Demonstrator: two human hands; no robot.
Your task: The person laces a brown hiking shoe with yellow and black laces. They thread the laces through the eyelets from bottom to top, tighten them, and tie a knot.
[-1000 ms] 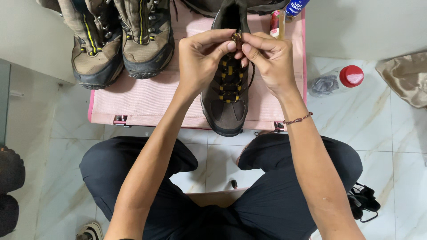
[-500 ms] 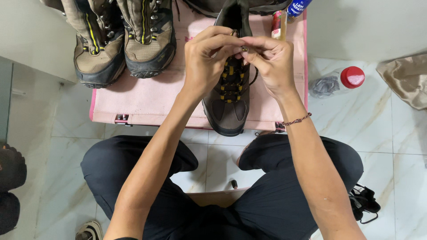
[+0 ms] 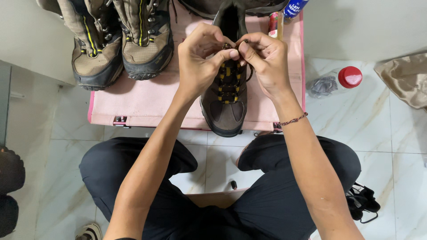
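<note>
A brown boot [image 3: 224,104] with black-and-yellow laces [image 3: 227,80] stands upright, toe toward the person.

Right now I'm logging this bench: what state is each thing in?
Brown shoe: upright on the pink mat, laces being handled.
Left hand: pinching the lace.
Right hand: pinching the lace.
Pair of boots: standing, unlaced at top.
Clear bottle: lying down, red cap on.

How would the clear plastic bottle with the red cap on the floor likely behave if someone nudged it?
The plastic bottle lies on its side on smooth, glossy floor tiles, so it would probably roll or skid easily. Its clear body looks crumpled and seems empty, so it is likely light, soft under a squeeze, and may roll unevenly.
</note>
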